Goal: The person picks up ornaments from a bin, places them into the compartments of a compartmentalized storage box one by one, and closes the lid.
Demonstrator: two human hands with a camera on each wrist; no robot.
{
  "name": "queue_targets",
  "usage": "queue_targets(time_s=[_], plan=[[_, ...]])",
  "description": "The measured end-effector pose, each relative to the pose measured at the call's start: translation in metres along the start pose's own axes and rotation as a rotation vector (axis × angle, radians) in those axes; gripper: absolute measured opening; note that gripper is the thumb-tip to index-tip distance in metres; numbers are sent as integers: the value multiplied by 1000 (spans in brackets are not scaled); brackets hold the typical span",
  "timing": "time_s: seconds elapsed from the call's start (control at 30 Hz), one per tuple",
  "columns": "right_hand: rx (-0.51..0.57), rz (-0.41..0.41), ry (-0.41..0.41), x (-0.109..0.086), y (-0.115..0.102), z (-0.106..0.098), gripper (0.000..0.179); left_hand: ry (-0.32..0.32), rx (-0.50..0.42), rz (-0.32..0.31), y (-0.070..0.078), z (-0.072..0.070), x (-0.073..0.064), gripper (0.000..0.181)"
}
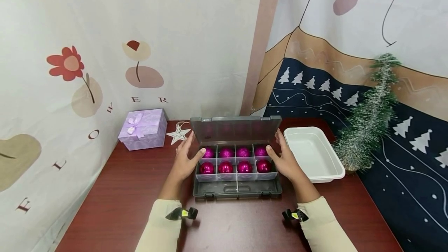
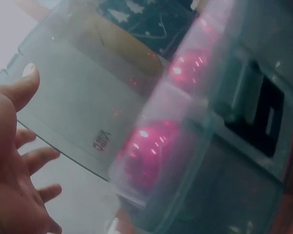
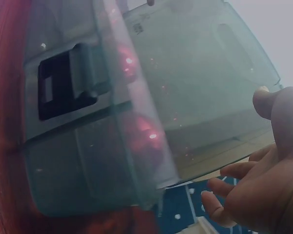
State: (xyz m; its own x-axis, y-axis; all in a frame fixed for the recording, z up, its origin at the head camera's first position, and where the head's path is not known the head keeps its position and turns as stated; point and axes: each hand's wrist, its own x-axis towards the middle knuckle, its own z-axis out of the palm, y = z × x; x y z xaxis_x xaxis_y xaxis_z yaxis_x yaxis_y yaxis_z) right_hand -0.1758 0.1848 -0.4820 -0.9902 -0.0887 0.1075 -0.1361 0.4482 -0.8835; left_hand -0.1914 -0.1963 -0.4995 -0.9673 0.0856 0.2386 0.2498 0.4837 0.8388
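Observation:
A grey see-through plastic box (image 1: 238, 191) lies on the table with its lid (image 1: 235, 130) raised at the back. Inside, a clear divided tray (image 1: 227, 178) carries two rows of magenta bauble ornaments (image 1: 225, 167), the back row rough and glittery, the front row shiny. My left hand (image 1: 183, 159) is at the box's left side, its thumb (image 2: 29, 75) and fingers spread and extended. On the opposite side my right hand (image 1: 286, 161) mirrors it, fingers extended and thumb (image 3: 264, 100) apart. Whether either hand touches the box I cannot tell. Neither grips anything.
At the back left sits a lilac gift box (image 1: 143, 129) with a bow. A white star ornament (image 1: 178, 133) lies beside it. To the right stands a white tray (image 1: 313, 154), with a small frosted artificial tree (image 1: 371, 123) past it. Printed cloth hangs behind the table (image 1: 115, 205).

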Motion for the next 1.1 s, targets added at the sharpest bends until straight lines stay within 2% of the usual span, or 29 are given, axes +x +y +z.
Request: queue_targets(time_s=[0.13,0.27,0.43,0.57,0.7,0.8,0.93,1.1], plan=[[-34,-17,-6,-10,-8,-5,83,11,33,-32,8,-5,-11,83],[-78,-4,1,-21,-14,-11,75,25,45,-22,13,-11,-20,77],[-131,-14,41,-33,-16,-15,66,13,45,-13,16,-18,-32,68],[-152,-60,81,-42,-11,-14,61,6,58,-4,14,-20,-43,63],[-169,-127,126,-50,-6,-13,50,7,57,58,11,-19,-51,55],[-177,-145,129,-56,-3,-13,47,9,58,98,10,-18,-57,54],[-160,-155,112,-64,3,-11,49,-5,67,95,6,-16,-65,56],[-167,-222,131,-77,10,-10,52,-42,68,112,-5,-13,-74,56]])
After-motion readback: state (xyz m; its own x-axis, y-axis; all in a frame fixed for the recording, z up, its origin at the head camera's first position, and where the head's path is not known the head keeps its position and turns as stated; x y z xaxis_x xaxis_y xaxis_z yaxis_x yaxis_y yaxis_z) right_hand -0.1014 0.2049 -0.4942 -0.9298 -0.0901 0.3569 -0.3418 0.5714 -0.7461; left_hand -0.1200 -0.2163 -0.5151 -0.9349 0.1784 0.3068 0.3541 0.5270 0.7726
